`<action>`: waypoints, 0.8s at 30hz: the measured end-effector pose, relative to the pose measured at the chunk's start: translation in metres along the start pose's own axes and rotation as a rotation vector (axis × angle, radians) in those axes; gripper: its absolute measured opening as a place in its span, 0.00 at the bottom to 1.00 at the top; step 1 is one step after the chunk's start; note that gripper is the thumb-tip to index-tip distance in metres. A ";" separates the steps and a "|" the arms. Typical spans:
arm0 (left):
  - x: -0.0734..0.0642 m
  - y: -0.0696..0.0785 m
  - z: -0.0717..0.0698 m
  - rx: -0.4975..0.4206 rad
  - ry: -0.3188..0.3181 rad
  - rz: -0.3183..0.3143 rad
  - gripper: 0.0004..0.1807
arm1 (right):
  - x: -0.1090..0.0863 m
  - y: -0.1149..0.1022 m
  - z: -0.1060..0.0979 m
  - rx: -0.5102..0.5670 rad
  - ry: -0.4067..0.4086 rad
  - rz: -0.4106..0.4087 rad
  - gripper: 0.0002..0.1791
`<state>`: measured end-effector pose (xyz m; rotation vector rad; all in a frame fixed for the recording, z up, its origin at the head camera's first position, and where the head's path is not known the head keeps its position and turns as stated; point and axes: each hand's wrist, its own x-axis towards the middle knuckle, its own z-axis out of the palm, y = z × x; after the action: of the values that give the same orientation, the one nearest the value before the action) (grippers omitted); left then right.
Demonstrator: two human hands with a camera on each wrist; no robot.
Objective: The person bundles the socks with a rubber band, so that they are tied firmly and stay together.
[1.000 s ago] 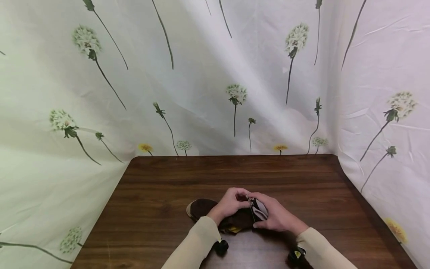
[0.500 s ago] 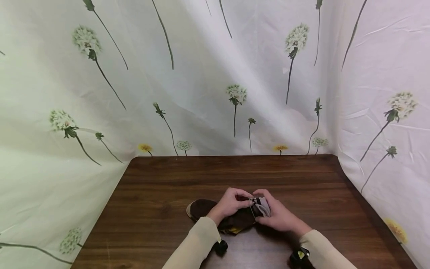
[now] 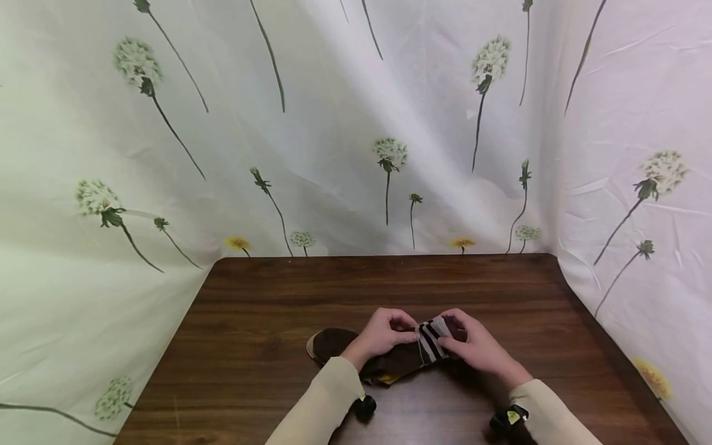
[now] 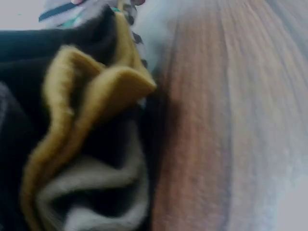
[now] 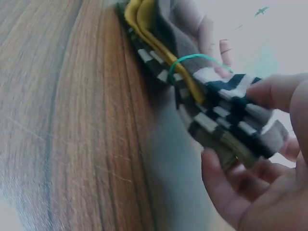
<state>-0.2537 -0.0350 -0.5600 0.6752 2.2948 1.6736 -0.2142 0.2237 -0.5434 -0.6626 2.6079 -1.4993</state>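
Note:
A bundle of folded socks [image 3: 400, 358] lies across the table, dark brown with a tan toe at the left end. Yellow and grey edges [image 4: 96, 91] show along its near side in the left wrist view. A thin green elastic band [image 5: 197, 55] loops round the bundle near its black-and-white striped cuffs [image 5: 231, 108]. My left hand [image 3: 384, 337] lies over the brown part, thumb and fingertips pinching the bundle beside the band. At the right end my right hand [image 3: 481, 349] grips the striped cuffs between thumb and fingers.
The bundle rests on a dark wood-grain table [image 3: 267, 296]. A pale cloth backdrop [image 3: 334, 154] with dandelion prints rises behind and at both sides. Each wrist carries a small black camera, such as the left wrist's camera [image 3: 365, 408].
My right hand has moved right, and the striped cuffs, folded over before, now stretch out past the band with more stripes showing. My left hand has stayed nearly in place.

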 end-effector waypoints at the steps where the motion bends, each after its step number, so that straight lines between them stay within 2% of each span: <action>1: 0.000 0.002 0.000 0.012 -0.003 -0.005 0.10 | 0.000 -0.001 -0.001 0.002 0.010 -0.006 0.18; 4: 0.000 0.009 -0.001 0.068 -0.021 -0.017 0.12 | -0.001 -0.004 -0.004 0.006 0.025 0.005 0.17; 6: -0.002 0.016 -0.001 0.110 -0.015 -0.003 0.13 | -0.003 -0.006 -0.006 -0.006 0.028 0.030 0.17; 11: -0.009 0.041 0.007 0.213 0.086 0.118 0.08 | -0.003 -0.011 -0.009 -0.088 0.073 0.109 0.18; 13: -0.012 0.052 0.013 0.222 0.077 0.161 0.05 | -0.003 -0.013 -0.009 -0.106 0.087 0.127 0.18; 14: -0.013 0.057 0.015 0.208 0.046 0.162 0.04 | -0.003 -0.014 -0.008 -0.112 0.093 0.134 0.18; 17: -0.014 0.066 0.023 0.157 -0.075 0.120 0.08 | -0.003 -0.019 -0.007 -0.109 0.106 0.140 0.17; 19: -0.014 0.066 0.026 0.128 -0.121 0.057 0.13 | -0.004 -0.022 -0.006 -0.101 0.115 0.137 0.16; 24: -0.018 0.061 0.028 0.054 -0.105 -0.032 0.18 | -0.004 -0.025 -0.003 -0.105 0.130 0.105 0.16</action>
<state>-0.2120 -0.0055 -0.5129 0.7156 2.2723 1.5299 -0.2031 0.2169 -0.5212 -0.4420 2.7860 -1.4296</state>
